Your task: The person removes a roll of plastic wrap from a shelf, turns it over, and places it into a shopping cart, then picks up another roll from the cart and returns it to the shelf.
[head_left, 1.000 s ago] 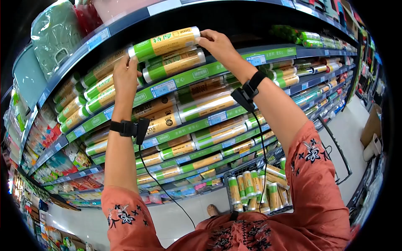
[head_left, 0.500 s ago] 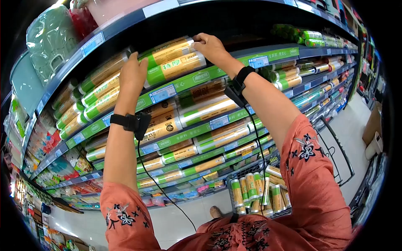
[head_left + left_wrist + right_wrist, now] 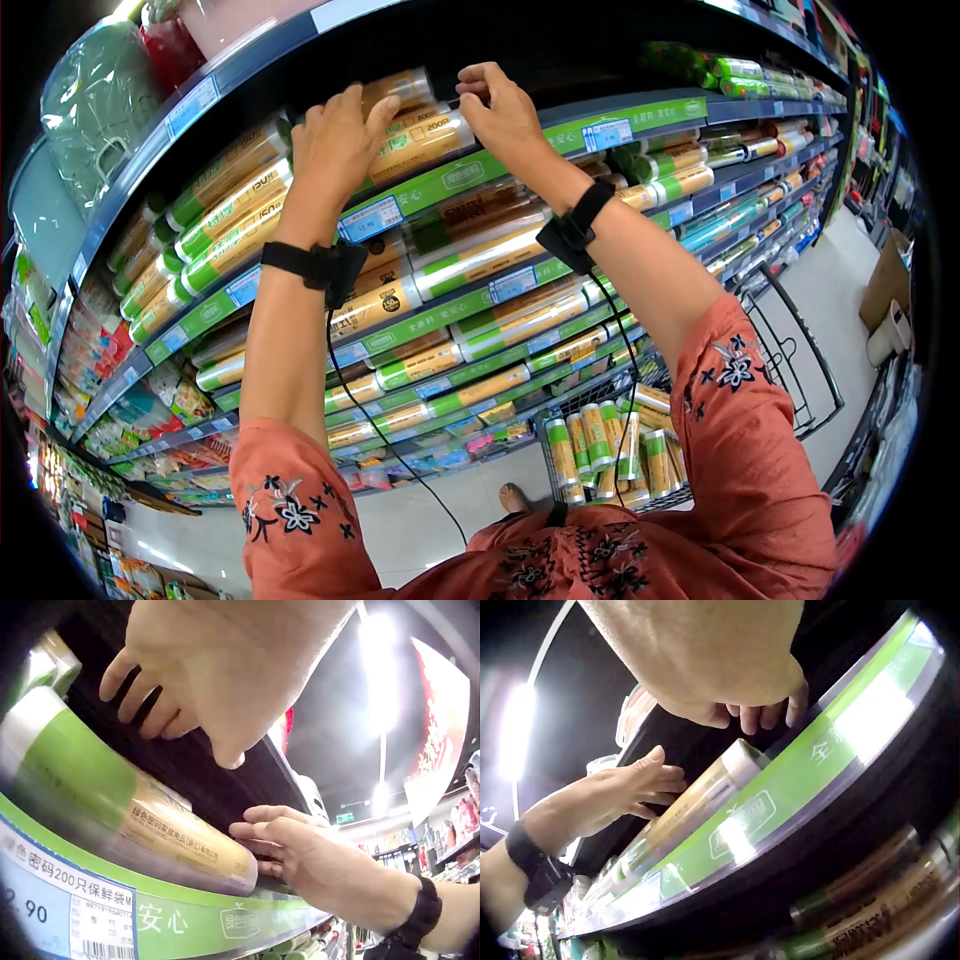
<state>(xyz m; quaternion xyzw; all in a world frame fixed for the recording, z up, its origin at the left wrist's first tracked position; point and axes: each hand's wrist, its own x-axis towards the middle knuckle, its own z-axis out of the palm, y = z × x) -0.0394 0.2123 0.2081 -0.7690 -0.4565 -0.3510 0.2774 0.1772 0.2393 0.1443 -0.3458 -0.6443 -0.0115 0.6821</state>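
Observation:
Rolls of food storage bags in green, white and tan wrap lie along the upper shelf. In the head view my left hand (image 3: 335, 140) spreads its fingers over the left part of a front roll (image 3: 425, 143) and a rear roll (image 3: 400, 88). My right hand (image 3: 503, 112) hovers at their right ends, fingers loosely bent. Seen from the left wrist, the front roll (image 3: 142, 802) lies behind the green shelf strip, with the right hand (image 3: 307, 851) by its end. The right wrist view shows the left hand (image 3: 619, 791) above that roll (image 3: 697, 799), gripping nothing.
More bag rolls (image 3: 235, 225) fill the shelf to the left, and lower shelves hold others. A price tag (image 3: 370, 219) sits on the shelf edge. Below stands a cart with several rolls (image 3: 600, 440). An upper shelf (image 3: 260, 50) overhangs the hands.
Both hands held a roll by its ends above the others; it has come down among the rolls and the hands have let go. The left hand has moved right, its fingers spread.

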